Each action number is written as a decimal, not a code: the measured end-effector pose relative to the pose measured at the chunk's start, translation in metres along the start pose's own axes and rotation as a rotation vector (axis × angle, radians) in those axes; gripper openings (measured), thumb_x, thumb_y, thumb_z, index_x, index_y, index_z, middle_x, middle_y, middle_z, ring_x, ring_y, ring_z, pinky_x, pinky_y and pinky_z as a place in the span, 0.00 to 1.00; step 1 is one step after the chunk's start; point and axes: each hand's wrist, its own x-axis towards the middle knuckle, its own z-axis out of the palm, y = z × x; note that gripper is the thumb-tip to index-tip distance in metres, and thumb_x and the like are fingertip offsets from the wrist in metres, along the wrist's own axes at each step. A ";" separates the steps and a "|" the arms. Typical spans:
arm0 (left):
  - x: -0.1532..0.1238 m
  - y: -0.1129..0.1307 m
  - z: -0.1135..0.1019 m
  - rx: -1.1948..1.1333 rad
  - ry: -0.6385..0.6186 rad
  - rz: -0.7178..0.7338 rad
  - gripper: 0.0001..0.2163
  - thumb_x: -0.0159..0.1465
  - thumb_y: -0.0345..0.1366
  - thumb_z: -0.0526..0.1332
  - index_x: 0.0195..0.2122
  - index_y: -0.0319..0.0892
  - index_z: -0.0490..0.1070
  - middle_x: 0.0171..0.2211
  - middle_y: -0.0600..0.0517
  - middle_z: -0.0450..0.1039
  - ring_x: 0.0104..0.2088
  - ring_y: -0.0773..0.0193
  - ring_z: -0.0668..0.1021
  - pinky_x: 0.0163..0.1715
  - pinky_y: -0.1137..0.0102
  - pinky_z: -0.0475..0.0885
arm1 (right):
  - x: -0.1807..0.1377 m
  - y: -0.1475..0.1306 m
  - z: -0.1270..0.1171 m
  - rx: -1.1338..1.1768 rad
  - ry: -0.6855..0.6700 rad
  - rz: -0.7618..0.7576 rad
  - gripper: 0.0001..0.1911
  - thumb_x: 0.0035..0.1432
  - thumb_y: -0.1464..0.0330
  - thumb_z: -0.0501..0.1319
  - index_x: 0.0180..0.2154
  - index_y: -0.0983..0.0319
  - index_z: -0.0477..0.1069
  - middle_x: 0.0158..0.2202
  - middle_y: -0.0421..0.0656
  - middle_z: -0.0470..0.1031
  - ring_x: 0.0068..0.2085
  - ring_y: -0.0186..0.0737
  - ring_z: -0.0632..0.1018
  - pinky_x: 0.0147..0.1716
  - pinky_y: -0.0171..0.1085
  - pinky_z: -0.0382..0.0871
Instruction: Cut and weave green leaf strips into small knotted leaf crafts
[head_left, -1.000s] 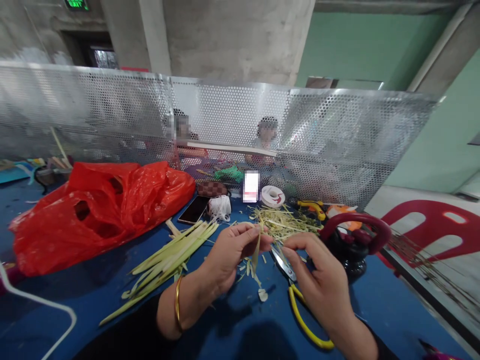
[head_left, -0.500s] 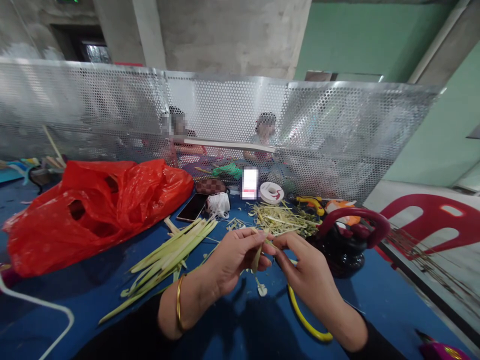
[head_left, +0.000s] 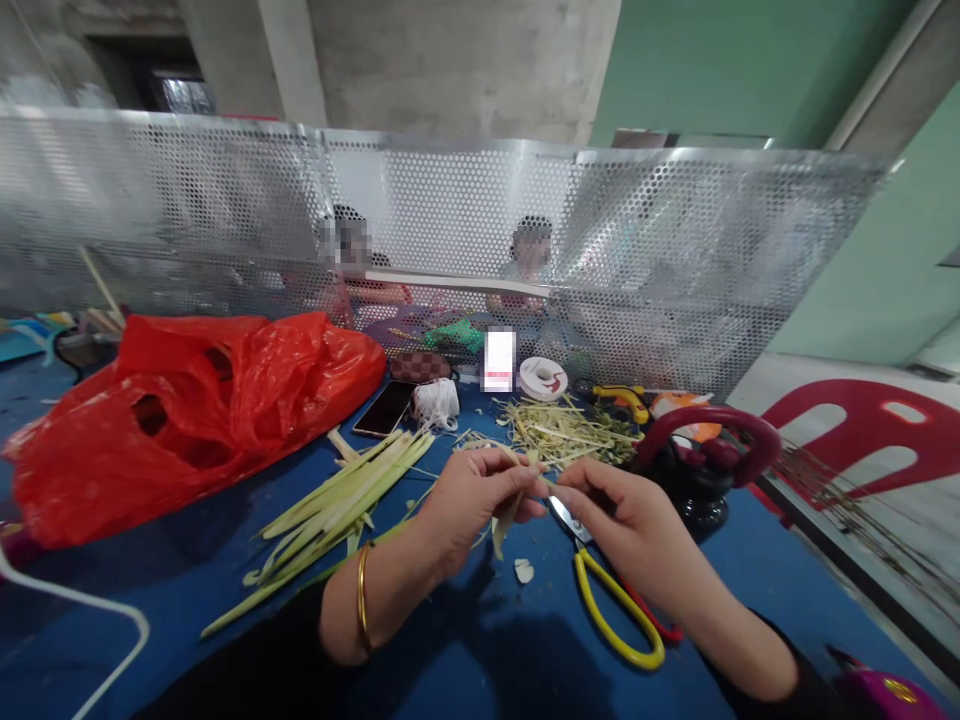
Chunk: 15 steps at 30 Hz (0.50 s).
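In the head view, gripping a pale leaf strip [head_left: 501,530] just below centre between thumb and fingers of the left hand [head_left: 469,505]. At three o'clock from the strip, pinching with the right hand [head_left: 637,520], seemingly on the strip's narrow end, too small to be sure. With yellow-handled scissors [head_left: 576,531] at five o'clock, a bundle of long green leaves [head_left: 360,490] at nine, plant shreds [head_left: 562,430] at one.

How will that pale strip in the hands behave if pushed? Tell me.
The strip would likely fold rather than resist, since it hangs bent below the left hand. It is probably light, looking thin and narrow. It may also split lengthwise, judging by the fine shreds piled nearby.
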 end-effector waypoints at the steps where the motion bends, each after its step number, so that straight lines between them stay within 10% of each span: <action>1: 0.000 -0.001 0.001 0.008 0.018 0.029 0.11 0.53 0.37 0.69 0.32 0.35 0.75 0.25 0.51 0.77 0.24 0.68 0.77 0.29 0.74 0.71 | -0.002 -0.002 0.004 -0.021 0.029 -0.011 0.13 0.62 0.63 0.55 0.27 0.60 0.67 0.22 0.38 0.68 0.25 0.35 0.68 0.25 0.33 0.61; 15: 0.002 -0.015 0.004 -0.018 0.080 0.117 0.08 0.52 0.36 0.68 0.27 0.36 0.76 0.25 0.51 0.77 0.25 0.70 0.74 0.28 0.76 0.68 | -0.019 -0.007 0.040 -0.138 0.144 -0.248 0.12 0.65 0.69 0.51 0.29 0.61 0.66 0.26 0.41 0.69 0.26 0.35 0.69 0.27 0.32 0.59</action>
